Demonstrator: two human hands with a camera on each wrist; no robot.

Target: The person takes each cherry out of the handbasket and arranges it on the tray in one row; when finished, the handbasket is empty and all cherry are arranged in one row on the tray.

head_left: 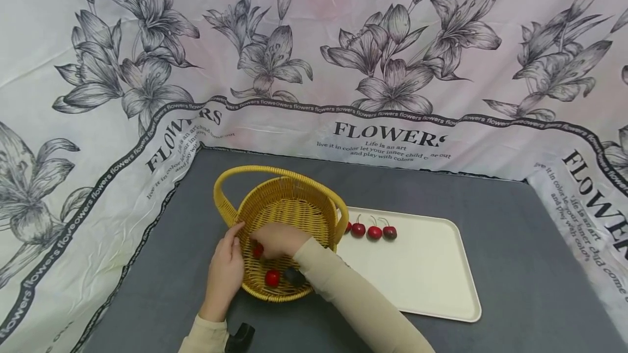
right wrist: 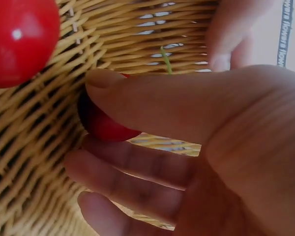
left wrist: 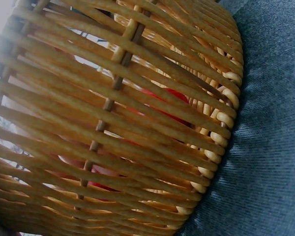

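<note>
A yellow wicker basket (head_left: 284, 206) with a tall arched handle stands on the grey table. My left hand (head_left: 225, 271) holds its left rim, with fingertips reaching over the edge. Inside the basket, my right hand (head_left: 279, 239) pinches a dark red cherry (right wrist: 110, 123) between thumb and forefinger, low by the wall on the left; a green stem (right wrist: 166, 60) rises behind the thumb. Another red cherry (head_left: 272, 278) lies in the basket near the front. In the left wrist view, red (left wrist: 177, 101) shows through the weave, but which cherry it is cannot be told.
A cream tray (head_left: 417, 266) lies right of the basket, under my right forearm's far side. Several stemmed cherries (head_left: 374, 232) sit in a row along its back left. A small dark object (head_left: 294, 277) shows beside my right cuff. Flower-printed cloth (head_left: 392, 86) hangs behind the table.
</note>
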